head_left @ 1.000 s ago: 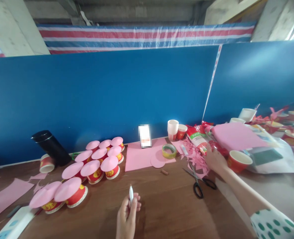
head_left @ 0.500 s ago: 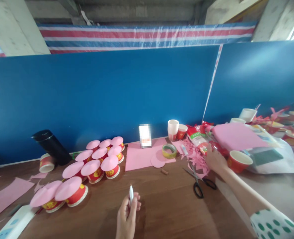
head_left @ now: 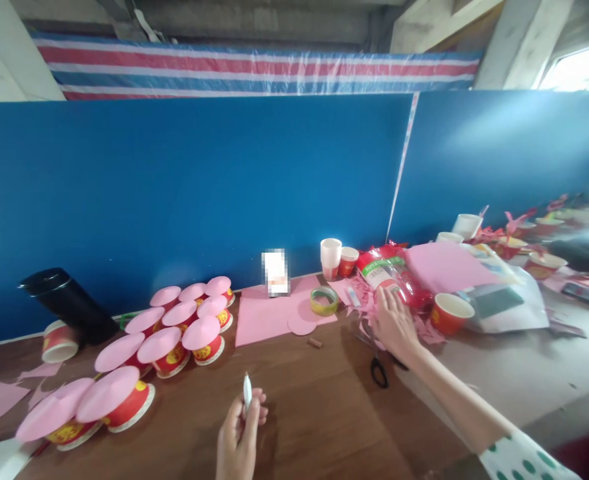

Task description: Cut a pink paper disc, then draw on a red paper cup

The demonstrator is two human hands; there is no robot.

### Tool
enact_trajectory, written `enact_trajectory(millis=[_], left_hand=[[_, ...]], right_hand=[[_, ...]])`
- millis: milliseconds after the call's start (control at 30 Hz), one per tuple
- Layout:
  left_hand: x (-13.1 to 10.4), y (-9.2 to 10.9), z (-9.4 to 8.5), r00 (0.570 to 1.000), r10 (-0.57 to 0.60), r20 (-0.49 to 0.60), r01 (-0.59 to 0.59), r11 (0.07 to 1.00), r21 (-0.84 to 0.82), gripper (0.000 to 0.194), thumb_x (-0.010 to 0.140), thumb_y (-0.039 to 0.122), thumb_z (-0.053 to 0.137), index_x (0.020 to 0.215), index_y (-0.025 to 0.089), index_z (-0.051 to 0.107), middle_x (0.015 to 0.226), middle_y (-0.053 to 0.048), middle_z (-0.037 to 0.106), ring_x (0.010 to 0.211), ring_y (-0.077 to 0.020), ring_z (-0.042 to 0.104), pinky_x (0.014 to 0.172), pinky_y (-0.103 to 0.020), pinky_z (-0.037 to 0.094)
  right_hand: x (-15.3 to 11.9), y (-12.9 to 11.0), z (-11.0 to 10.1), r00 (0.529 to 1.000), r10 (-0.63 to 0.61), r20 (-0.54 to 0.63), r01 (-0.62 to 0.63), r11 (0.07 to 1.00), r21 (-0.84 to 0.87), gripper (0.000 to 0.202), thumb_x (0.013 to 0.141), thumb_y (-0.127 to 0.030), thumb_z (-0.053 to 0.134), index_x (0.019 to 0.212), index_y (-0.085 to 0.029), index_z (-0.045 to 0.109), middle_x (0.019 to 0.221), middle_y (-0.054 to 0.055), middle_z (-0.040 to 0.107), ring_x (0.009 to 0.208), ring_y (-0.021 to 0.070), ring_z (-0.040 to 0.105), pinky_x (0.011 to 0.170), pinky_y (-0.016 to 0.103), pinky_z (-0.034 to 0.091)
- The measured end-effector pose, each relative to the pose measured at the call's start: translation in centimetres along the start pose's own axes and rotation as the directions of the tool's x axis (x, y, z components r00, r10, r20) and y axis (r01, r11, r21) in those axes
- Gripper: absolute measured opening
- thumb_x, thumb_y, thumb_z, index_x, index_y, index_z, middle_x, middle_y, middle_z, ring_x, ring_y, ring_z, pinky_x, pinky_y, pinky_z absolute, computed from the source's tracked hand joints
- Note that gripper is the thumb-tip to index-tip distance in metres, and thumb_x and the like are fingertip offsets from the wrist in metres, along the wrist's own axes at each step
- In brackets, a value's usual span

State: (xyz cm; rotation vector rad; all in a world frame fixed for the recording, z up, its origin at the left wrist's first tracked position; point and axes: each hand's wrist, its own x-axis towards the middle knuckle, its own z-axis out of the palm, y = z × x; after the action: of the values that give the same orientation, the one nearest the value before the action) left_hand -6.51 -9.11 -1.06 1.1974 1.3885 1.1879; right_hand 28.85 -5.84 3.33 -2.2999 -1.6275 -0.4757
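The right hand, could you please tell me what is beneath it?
The scissors and shredded pink paper are partly covered by the right hand; what its palm hides cannot be seen.

Noted a blue partition panel (head_left: 199,173) running full width behind the brown tabletop (head_left: 304,420). Observed a narrow tape strip (head_left: 403,167) slanting down it, right of centre. Recorded red, white and blue striped plastic sheeting (head_left: 254,70) stretched above the top edge. Found a pale concrete pillar (head_left: 14,57) at upper left, a second pillar (head_left: 529,50) at upper right, and a bright window (head_left: 582,69) beyond the latter. Found a black lidded tumbler (head_left: 72,303) at left, near the panel's foot. Noted a small bright rectangle (head_left: 276,272), pixelated, at the panel's base near centre. Logged a dark glossy object (head_left: 587,247) at far right, possibly a bag, too blurred to confirm.
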Motion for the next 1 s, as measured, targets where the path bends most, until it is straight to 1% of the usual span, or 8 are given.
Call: enact_trajectory(millis=[100, 200, 300, 400, 600, 767, 867, 1000], left_hand=[[0.1, 0.0, 0.0, 1.000, 0.016, -0.005, -0.016, 1.000, 0.008, 0.054, 0.062, 0.057, 0.062, 0.093, 0.013, 0.064, 0.088, -0.011, 0.068, 0.070, -0.0216, 0.065, 0.066, -0.032, 0.052], [0.2, -0.1, -0.1, 0.999, 0.032, -0.010, -0.031, 0.999, 0.042, 0.054, 0.062, 0.058, 0.062, 0.092, 0.013, 0.064, 0.087, -0.011, 0.069, 0.069, -0.0221, 0.065, 0.066, -0.033, 0.053], [0.3, -0.2, -0.2, 0.998, 0.057, -0.016, -0.056, 0.997, 0.059, 0.052, 0.063, 0.057, 0.061, 0.092, 0.014, 0.064, 0.087, -0.011, 0.069, 0.068, -0.0223, 0.065, 0.065, -0.033, 0.053], [0.3, -0.1, -0.1, 0.996, 0.088, -0.017, -0.087, 0.995, 0.057, 0.050, 0.064, 0.057, 0.060, 0.091, 0.014, 0.064, 0.087, -0.011, 0.069, 0.069, -0.0225, 0.065, 0.065, -0.034, 0.054], [-0.6, 2.2, 1.4, 0.983, 0.134, 0.130, -0.141, 0.989, 0.047, 0.046, 0.068, 0.053, 0.059, 0.093, 0.015, 0.065, 0.093, -0.012, 0.068, 0.076, -0.0224, 0.064, 0.070, -0.033, 0.053], [0.4, 3.7, 3.3, 0.962, 0.157, 0.222, -0.165, 0.986, 0.020, 0.043, 0.070, 0.049, 0.059, 0.098, 0.016, 0.063, 0.099, -0.011, 0.066, 0.079, -0.0224, 0.064, 0.072, -0.034, 0.054], [2.0, 4.1, 4.7, 0.948, 0.207, 0.241, -0.222, 0.974, 0.037, 0.041, 0.074, 0.047, 0.056, 0.099, 0.016, 0.062, 0.098, -0.011, 0.066, 0.080, -0.0227, 0.065, 0.071, -0.035, 0.054], [3.8, 3.8, 6.8, 0.906, 0.354, 0.232, -0.382, 0.920, 0.084, 0.037, 0.077, 0.044, 0.052, 0.098, 0.015, 0.061, 0.099, -0.013, 0.065, 0.082, -0.0236, 0.064, 0.071, -0.035, 0.053]], right_hand=[[-1.8, -2.4, -0.8, 0.993, -0.112, 0.034, 0.108, 0.989, 0.101, 0.066, 0.082, -0.026, 0.042, 0.141, -0.015, 0.015, 0.143, 0.012, 0.028, 0.132, 0.0287, 0.017, 0.103, 0.044, 0.023], [-4.1, -4.9, -1.4, 0.968, -0.241, 0.070, 0.224, 0.955, 0.193, 0.068, 0.079, -0.023, 0.046, 0.140, -0.014, 0.020, 0.143, 0.011, 0.029, 0.132, 0.0286, 0.019, 0.104, 0.045, 0.024], [-6.5, -7.0, -2.0, 0.922, -0.372, 0.109, 0.330, 0.901, 0.283, 0.070, 0.074, -0.021, 0.050, 0.140, -0.017, 0.024, 0.143, 0.007, 0.030, 0.133, 0.0277, 0.020, 0.104, 0.043, 0.026], [-8.9, -8.7, -2.6, 0.859, -0.490, 0.147, 0.416, 0.836, 0.357, 0.071, 0.074, -0.029, 0.054, 0.139, -0.026, 0.026, 0.144, 0.000, 0.029, 0.132, 0.0266, 0.023, 0.103, 0.041, 0.032], [-10.7, -10.2, -3.9, 0.809, -0.577, 0.111, 0.494, 0.771, 0.402, 0.073, 0.075, -0.038, 0.055, 0.140, -0.035, 0.021, 0.142, -0.008, 0.031, 0.132, 0.0204, 0.024, 0.105, 0.031, 0.032], [-7.7, -6.8, -3.3, 0.889, -0.437, 0.137, 0.374, 0.866, 0.330, 0.063, 0.077, -0.026, 0.052, 0.136, -0.029, 0.032, 0.142, -0.002, 0.034, 0.131, 0.0243, 0.025, 0.106, 0.038, 0.027], [-5.1, -2.7, -2.2, 0.964, -0.171, 0.202, 0.141, 0.978, 0.153, 0.054, 0.081, -0.022, 0.046, 0.134, -0.022, 0.036, 0.142, 0.006, 0.033, 0.130, 0.0332, 0.023, 0.100, 0.051, 0.026], [-2.3, 1.9, -0.8, 0.965, 0.047, 0.258, -0.046, 0.999, -0.012, 0.051, 0.085, -0.030, 0.042, 0.135, -0.021, 0.034, 0.143, 0.008, 0.030, 0.129, 0.0362, 0.021, 0.098, 0.054, 0.022]])
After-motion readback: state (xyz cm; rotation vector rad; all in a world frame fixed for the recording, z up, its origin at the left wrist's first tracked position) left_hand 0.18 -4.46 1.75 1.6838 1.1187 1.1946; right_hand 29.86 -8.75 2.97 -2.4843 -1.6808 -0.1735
